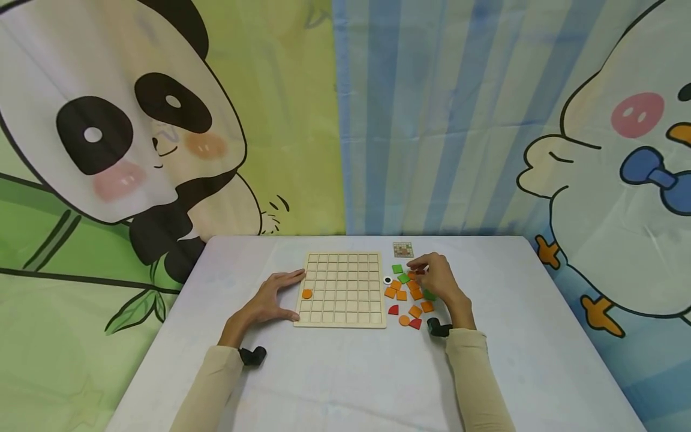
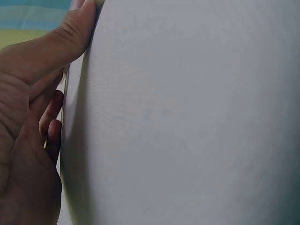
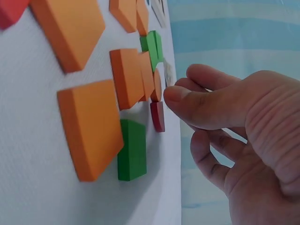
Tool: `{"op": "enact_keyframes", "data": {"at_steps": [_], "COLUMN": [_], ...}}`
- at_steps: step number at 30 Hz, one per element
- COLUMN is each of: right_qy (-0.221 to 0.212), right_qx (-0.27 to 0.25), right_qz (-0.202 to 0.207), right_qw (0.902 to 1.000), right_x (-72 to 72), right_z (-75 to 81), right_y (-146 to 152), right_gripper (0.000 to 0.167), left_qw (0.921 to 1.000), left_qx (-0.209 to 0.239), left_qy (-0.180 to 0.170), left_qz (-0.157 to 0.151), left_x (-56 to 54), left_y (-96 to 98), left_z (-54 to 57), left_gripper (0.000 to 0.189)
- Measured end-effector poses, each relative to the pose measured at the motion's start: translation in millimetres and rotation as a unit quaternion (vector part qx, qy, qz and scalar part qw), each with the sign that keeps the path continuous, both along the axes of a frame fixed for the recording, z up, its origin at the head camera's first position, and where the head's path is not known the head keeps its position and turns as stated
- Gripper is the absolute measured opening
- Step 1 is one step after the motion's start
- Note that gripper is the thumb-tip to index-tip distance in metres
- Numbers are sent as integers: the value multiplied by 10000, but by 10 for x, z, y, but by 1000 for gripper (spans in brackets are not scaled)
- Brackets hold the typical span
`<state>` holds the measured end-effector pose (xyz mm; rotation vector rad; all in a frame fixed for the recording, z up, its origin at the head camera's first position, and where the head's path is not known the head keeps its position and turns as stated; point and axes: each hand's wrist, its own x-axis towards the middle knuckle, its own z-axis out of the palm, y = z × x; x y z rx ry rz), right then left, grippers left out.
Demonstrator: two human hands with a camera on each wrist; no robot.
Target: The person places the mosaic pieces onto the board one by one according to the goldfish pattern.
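Observation:
A pale wooden grid board (image 1: 340, 326) lies on the table, with one round orange piece (image 1: 307, 294) near its left side. My left hand (image 1: 270, 297) rests at the board's left edge, thumb by the near corner and fingers spread farther up. To the right of the board, my right hand (image 1: 438, 279) hovers over loose pieces, its fingers loosely bent. In the right wrist view, no piece shows between the thumb and fingers. Below them lie orange blocks (image 3: 93, 126), a green block (image 3: 133, 150) and a dark red piece (image 3: 158, 117).
A small patterned card (image 1: 402, 249) lies behind the pieces. Beside the board is a white piece with a black centre (image 1: 387, 280). Red pieces (image 1: 393, 309) and a round orange disc (image 1: 404, 321) lie nearer. Cartoon-printed curtains (image 1: 410, 120) hang behind the table.

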<state>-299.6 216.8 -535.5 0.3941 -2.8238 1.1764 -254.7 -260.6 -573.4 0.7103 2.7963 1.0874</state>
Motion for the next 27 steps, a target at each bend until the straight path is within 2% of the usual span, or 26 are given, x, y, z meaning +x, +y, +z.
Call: {"op": "enact_keyframes", "data": {"at_steps": [7, 13, 17, 27], "right_qy": [-64, -351, -347, -386], "right_qx": [235, 412, 502, 589], "right_qz": [152, 272, 345, 323], "right_qw": [9996, 9982, 9975, 9970], "right_x": [-16, -32, -51, -66], "right_z": [-60, -81, -65, -93], "right_y": [-2, -17, -16, -5], "right_gripper": [39, 40, 35, 25], "left_qw": [10000, 9999, 10000, 10000], "left_qx": [45, 18, -33, 19], "left_qy": [-30, -84, 2, -49], "left_qz": [36, 53, 66, 40], "left_x": [16, 23, 14, 7], "left_y": [4, -3, -11, 1], "left_z": [-30, -30, -25, 23], "left_gripper": [114, 114, 114, 115]}}
